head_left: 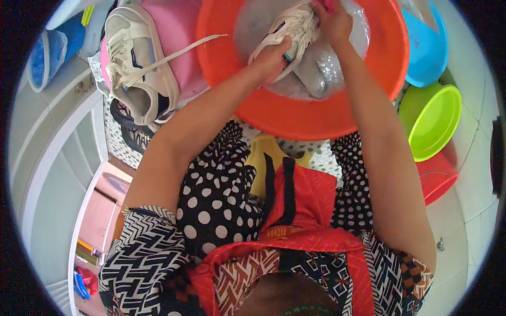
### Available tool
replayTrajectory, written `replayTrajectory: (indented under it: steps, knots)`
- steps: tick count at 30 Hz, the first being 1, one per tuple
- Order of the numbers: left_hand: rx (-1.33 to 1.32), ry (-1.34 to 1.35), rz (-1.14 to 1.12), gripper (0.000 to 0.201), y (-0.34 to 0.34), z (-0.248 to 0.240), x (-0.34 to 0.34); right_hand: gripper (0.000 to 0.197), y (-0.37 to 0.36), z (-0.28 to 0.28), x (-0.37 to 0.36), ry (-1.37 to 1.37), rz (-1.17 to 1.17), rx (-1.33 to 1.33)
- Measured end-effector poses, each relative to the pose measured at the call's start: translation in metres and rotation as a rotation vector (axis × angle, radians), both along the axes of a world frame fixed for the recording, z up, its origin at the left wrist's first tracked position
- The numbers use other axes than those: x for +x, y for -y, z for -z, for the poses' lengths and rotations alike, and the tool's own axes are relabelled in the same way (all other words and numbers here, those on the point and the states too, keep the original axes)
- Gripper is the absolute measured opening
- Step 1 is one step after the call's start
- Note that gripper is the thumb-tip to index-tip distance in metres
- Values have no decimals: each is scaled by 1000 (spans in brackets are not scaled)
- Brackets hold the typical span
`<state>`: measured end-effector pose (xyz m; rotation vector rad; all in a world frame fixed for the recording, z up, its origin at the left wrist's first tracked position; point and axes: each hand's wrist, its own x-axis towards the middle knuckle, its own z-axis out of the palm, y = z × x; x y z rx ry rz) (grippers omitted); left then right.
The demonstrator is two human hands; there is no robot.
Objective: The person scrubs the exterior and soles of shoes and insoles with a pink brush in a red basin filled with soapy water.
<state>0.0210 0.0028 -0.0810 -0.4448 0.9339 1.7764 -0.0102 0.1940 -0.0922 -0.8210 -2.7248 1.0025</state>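
A wet white sneaker [289, 31] with laces is held over the soapy water of a large orange basin [295, 118]. My left hand [271, 62] grips it at the near end, fingers wrapped round its edge. My right hand [335, 25] is closed on a small pink brush-like tool [328, 4] at the sneaker's far side; the fingers and the frame's top edge hide most of it. Below the sneaker, a pale grey rounded shape [312, 79] shows in the water; I cannot tell what it is.
Another white sneaker [138, 60] lies left of the basin against a pink surface [179, 63], one lace stretched out. Dark footwear [132, 126] is below it. Blue [426, 52], lime green [435, 124] and red [436, 181] containers stand along the right wall. A yellow stool [259, 152] is between my legs.
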Motion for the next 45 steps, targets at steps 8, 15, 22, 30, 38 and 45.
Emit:
replayTrajectory:
  steps: [8,15,22,30,38,45]
  knots:
    - [-433,-759,786,77,25,-24,0,42,-36,13,30,74,92,10]
    - [-715,-797,938,82,-7,-12,2,36,2,10,110,28,409,-420]
    - [-278,-38,101,41,12,-8,-16,41,94,-84,125,-113,65,-743]
    - [-53,242,8,34,43,36,-14,42,105,-78,87,31,-110,-479]
    - [-104,133,23,39,27,-15,-26,36,54,-77,1,67,-291,-132]
    - [-180,77,146,43,4,-33,-28,30,-31,-22,-37,7,-46,-38]
